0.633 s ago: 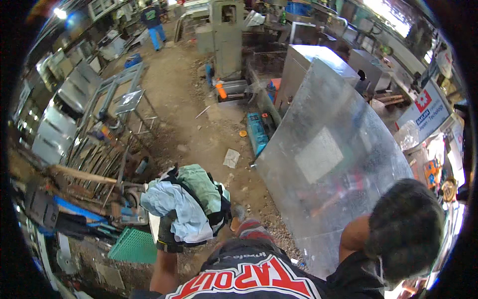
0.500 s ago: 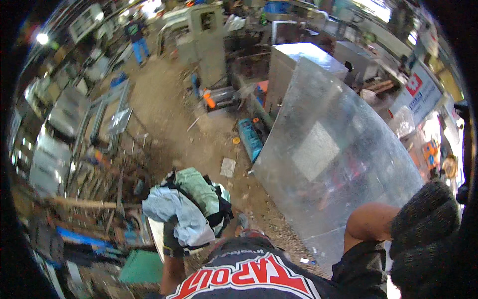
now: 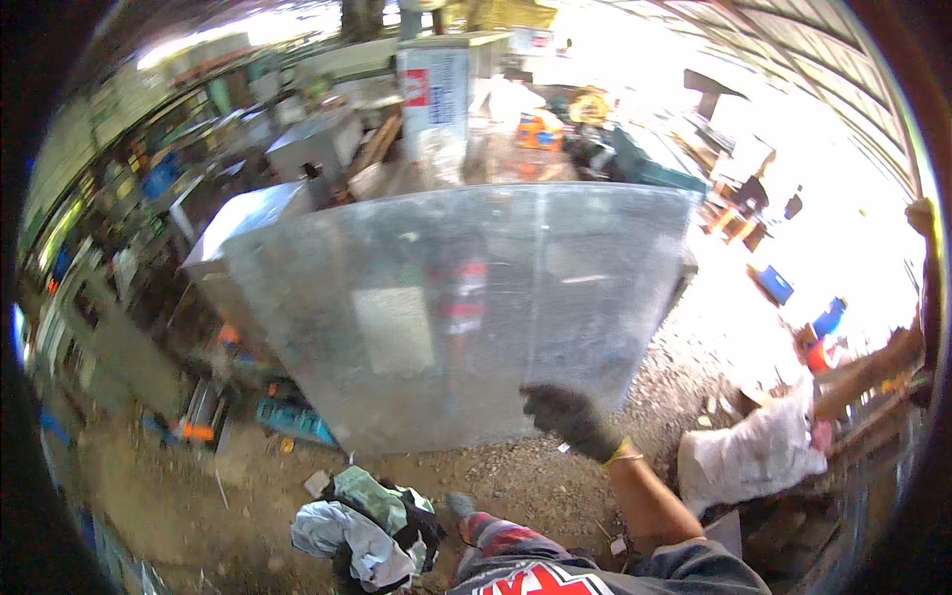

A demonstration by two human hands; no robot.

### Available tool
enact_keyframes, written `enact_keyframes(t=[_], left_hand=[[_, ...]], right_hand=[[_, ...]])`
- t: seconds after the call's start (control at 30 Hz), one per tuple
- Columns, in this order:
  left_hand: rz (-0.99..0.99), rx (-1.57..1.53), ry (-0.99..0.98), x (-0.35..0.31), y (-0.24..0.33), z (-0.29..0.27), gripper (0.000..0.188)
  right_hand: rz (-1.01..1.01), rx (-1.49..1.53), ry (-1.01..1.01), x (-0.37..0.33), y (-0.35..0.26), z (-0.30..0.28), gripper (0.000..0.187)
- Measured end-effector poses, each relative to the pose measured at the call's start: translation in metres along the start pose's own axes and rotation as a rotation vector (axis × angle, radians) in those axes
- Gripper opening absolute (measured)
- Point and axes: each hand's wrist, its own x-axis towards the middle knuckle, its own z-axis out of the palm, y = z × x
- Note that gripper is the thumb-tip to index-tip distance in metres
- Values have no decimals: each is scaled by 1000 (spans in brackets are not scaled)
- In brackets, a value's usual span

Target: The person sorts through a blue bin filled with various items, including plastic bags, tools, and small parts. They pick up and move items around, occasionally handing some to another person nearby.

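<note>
A bundle of cloths [image 3: 382,521], pale blue, light green and black, hangs at the lower left beside my legs. My left hand [image 3: 342,573], in a dark glove, shows only in part at the lower edge, closed against the underside of the bundle. Over the lower part of a large grey metal sheet [image 3: 486,367] reaches my right hand [image 3: 575,421]. It wears a dark glove with a yellowish cuff; its fingers look loosely bent and apart, with nothing seen in them. The sheet leans against a metal box [image 3: 238,228]. Whether the right fingertips touch it, I cannot tell.
Gravel and dirt ground [image 3: 476,476] lies around my feet. A white sack [image 3: 749,451] stands on the right, near another person's arm [image 3: 873,372]. Left of the sheet are a teal case [image 3: 296,421] and an orange-ended tool [image 3: 198,431]. A signboard [image 3: 434,94] stands behind.
My view has swung to the right, bringing the metal sheet to the middle. The right hand has come from the far right to in front of the sheet. The cloth bundle remains low on the left.
</note>
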Motion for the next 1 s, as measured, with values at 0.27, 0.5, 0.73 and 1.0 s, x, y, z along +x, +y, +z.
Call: enact_keyframes(t=[0.27, 0.5, 0.73, 1.0], left_hand=[[-375, 288, -308, 73, -81, 142, 43], [-589, 449, -516, 148, -227, 339, 45], [-853, 397, -719, 160, -406, 586, 45], [-889, 465, -839, 225, -586, 777, 37]], right_hand=[[489, -624, -618, -198, 201, -85, 37], [758, -709, 251, -231, 163, -310, 31], [589, -879, -88, -276, 161, -553, 22], [267, -871, 891, -168, 150, -798, 16]])
